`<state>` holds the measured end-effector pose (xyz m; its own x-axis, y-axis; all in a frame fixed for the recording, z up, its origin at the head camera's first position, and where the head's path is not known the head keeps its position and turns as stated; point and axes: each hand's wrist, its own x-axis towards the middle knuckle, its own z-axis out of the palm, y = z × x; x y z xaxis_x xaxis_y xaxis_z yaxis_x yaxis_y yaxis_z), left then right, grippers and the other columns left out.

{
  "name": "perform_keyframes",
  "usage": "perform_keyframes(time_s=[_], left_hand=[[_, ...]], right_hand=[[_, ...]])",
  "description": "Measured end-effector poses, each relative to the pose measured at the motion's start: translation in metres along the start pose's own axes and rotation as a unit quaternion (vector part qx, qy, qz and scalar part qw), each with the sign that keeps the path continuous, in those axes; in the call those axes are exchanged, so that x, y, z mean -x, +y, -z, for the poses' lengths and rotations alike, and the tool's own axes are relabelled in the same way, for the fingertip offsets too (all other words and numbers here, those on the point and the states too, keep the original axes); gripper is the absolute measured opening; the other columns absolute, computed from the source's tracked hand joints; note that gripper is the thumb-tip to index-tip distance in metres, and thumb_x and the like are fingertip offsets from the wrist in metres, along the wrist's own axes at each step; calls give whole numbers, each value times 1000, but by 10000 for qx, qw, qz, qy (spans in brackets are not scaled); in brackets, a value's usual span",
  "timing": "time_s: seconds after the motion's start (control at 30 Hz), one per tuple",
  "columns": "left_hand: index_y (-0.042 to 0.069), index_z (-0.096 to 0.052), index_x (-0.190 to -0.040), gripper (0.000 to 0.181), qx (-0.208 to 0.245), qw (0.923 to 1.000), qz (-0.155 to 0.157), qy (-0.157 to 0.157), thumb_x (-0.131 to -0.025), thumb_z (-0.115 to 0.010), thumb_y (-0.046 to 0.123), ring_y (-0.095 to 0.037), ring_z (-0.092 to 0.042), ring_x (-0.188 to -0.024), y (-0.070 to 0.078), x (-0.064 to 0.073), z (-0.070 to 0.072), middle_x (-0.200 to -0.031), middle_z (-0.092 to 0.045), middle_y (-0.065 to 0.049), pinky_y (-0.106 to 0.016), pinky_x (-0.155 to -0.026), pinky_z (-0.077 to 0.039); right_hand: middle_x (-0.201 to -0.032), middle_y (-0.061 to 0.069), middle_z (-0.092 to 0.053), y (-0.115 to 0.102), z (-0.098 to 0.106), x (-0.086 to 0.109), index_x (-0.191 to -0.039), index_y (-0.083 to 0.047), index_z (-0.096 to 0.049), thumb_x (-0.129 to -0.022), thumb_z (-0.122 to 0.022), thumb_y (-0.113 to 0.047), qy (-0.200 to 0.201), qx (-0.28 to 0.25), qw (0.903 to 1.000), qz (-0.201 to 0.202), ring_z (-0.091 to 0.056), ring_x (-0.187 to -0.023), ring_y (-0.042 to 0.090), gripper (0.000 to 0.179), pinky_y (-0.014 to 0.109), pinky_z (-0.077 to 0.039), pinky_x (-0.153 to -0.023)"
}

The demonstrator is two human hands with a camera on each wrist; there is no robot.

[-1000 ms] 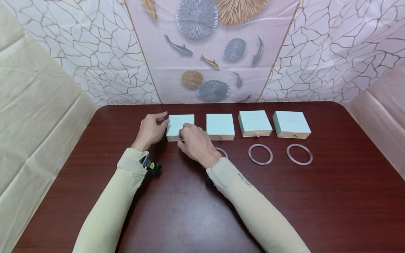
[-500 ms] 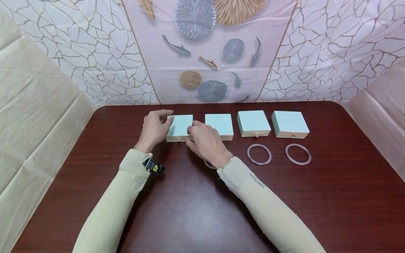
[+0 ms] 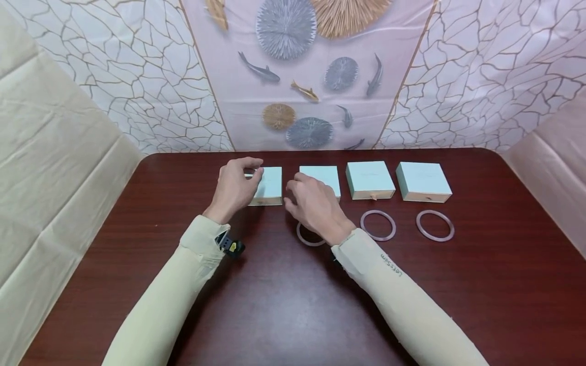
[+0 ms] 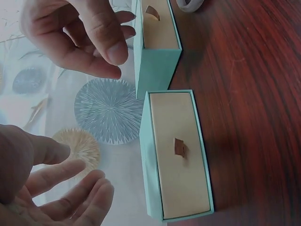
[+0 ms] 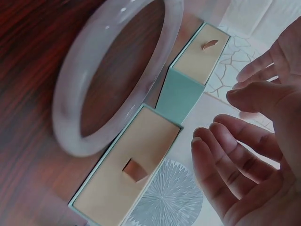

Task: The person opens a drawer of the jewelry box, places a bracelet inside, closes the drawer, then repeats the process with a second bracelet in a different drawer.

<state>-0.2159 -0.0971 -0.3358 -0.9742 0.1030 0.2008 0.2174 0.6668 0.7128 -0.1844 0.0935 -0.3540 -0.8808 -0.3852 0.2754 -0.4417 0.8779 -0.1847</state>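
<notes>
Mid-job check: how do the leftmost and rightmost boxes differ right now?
In the head view, the left hand hides part of the leftmost box, while the rightmost box is unobstructed. A pale purple ring lies in front of the rightmost box; none shows in front of the leftmost box. The leftmost box appears nearly square-on, the rightmost box more skewed. Both are mint-topped with beige fronts.

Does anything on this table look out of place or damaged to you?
Nothing looks spilled or broken. One mismatch, perhaps: a pale ring lies in front of each of the other three boxes, but none shows in front of the leftmost box.
</notes>
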Motion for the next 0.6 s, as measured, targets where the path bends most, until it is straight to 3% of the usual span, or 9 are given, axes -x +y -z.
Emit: perform_keyframes(time_s=[0.47,0.6], left_hand=[[9,-66,-135,35,-13,9960,120,-891,-103,-59,21,-26,-70,-112,12,0,-10,-120,-73,-12,-43,-94,-56],[9,-67,-135,35,6,9951,66,-987,-103,-60,21,-26,-70,-112,17,0,-12,-121,-73,-11,-43,-95,-56]], right_hand=[[-84,1,-61,12,5,12,-95,-9,-76,-90,-73,-20,227,87,9995,193,-65,-76,18,12,34,-57,-64],[-86,0,-61,17,6,16,-96,-9,-77,-90,-73,-19,281,69,9993,239,-65,-78,18,12,35,-57,-64]])
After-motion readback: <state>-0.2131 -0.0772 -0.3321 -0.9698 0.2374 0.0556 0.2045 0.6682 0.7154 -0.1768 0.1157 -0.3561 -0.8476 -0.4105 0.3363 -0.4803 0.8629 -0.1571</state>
